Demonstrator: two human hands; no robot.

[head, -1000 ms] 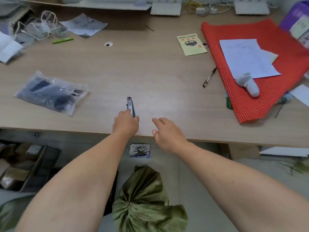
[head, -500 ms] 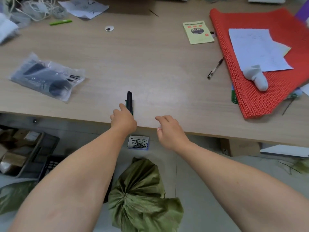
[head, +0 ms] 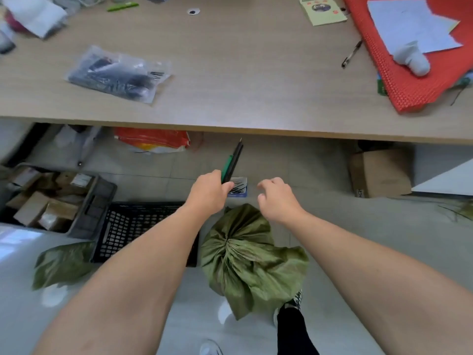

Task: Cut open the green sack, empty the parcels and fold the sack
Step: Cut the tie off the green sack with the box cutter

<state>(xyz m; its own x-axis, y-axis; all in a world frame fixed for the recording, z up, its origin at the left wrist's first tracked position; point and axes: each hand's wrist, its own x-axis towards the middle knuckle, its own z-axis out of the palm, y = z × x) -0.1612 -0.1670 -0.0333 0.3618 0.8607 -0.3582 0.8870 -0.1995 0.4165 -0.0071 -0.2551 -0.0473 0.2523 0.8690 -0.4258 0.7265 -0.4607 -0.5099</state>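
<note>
A green woven sack [head: 245, 257], tied shut at its gathered neck, stands on the floor in front of me. My left hand [head: 208, 192] is shut on a black and green utility knife [head: 232, 161] that points up and away, held above the floor just beyond the sack's top. My right hand [head: 277, 198] hovers over the sack's upper right with its fingers loosely curled and nothing in it. A second, flat piece of green sack [head: 62, 263] lies on the floor to the left.
The wooden table [head: 230, 73] spans the top, with a clear plastic parcel [head: 119, 74] and a red mesh mat [head: 414, 60] on it. A black plastic crate [head: 138, 226] and a grey bin of boxes [head: 51, 201] stand left; a cardboard box [head: 378, 172] right.
My left hand has lifted the knife off the table and brought it down toward the sack. My right hand came down with it, and the view has tilted to the floor.
</note>
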